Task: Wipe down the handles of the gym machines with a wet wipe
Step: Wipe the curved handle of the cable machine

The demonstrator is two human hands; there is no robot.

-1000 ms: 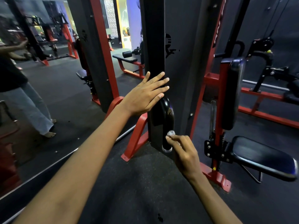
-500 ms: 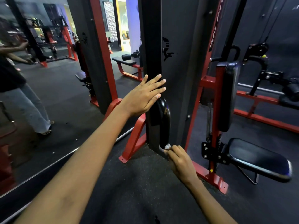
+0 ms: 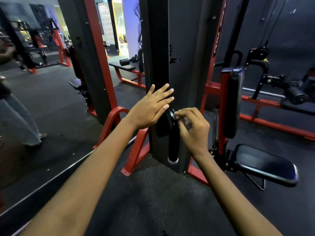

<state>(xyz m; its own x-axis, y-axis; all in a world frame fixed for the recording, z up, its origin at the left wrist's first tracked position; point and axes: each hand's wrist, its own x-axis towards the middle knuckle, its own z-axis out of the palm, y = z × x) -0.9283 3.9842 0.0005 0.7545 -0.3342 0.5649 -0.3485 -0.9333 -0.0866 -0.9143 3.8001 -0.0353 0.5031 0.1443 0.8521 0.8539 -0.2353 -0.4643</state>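
Observation:
A black handle (image 3: 173, 143) with a silver end cap hangs down the front of a dark machine column (image 3: 157, 48). My left hand (image 3: 151, 107) lies flat and open against the column, just above and left of the handle's top. My right hand (image 3: 192, 128) pinches a small whitish wet wipe (image 3: 175, 116) against the upper curved part of the handle. Most of the wipe is hidden inside my fingers.
A black padded seat (image 3: 265, 165) and an upright back pad (image 3: 232, 103) on a red frame stand to the right. Red base legs (image 3: 136, 150) flank the column. A mirror on the left shows a person in jeans (image 3: 18, 120). Dark rubber floor (image 3: 153, 193) lies below.
My right hand with the wipe has risen from the handle's lower end to its top. My left hand has stayed flat on the column.

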